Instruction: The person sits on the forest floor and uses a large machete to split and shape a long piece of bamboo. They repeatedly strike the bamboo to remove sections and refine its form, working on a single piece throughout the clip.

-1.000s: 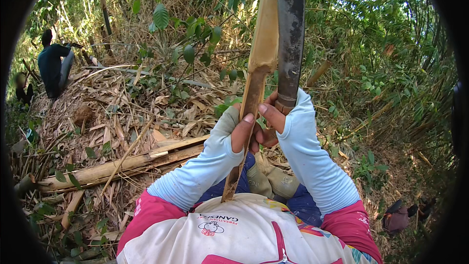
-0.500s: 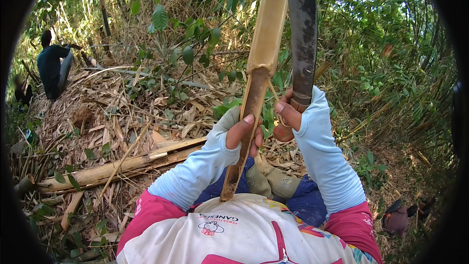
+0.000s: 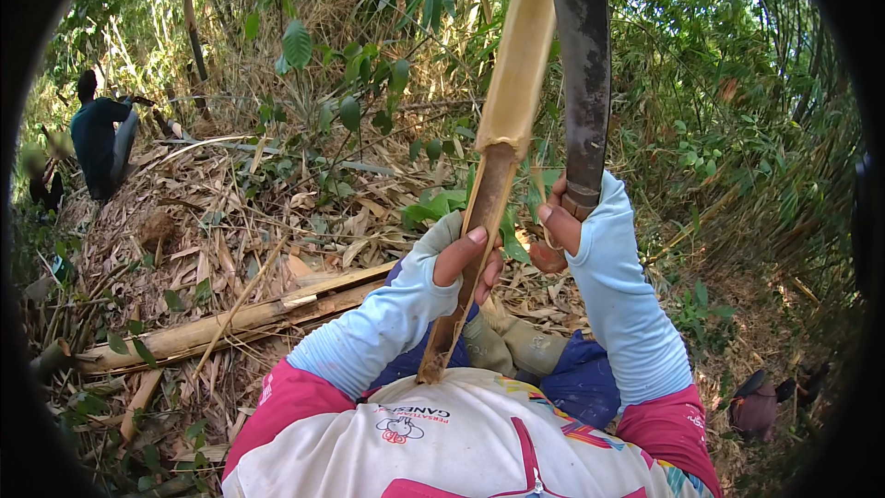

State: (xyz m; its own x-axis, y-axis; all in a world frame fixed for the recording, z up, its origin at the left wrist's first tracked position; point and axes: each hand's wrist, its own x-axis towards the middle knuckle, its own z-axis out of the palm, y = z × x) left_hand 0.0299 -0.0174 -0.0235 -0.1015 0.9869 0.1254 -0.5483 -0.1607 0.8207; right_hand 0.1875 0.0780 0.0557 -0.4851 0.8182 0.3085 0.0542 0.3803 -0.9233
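Note:
My left hand (image 3: pixel 466 258) grips a split bamboo strip (image 3: pixel 512 101) that stands upright, its lower end near my chest and its pale upper part rising out of the top of the view. My right hand (image 3: pixel 562 221) holds the handle of a long dark machete (image 3: pixel 583 65), blade pointing up, just to the right of the strip and slightly apart from it. Both forearms wear light blue sleeves that leave the fingers bare.
A split bamboo pole (image 3: pixel 230 318) lies on dry leaf litter at my left. Another person (image 3: pixel 100 134) in dark clothes crouches at the far left. Green bushes stand ahead and to the right. A dark bag (image 3: pixel 754 406) sits at lower right.
My right hand has lifted the machete and drawn it a little to the right, away from the strip. My left hand keeps its hold on the bamboo.

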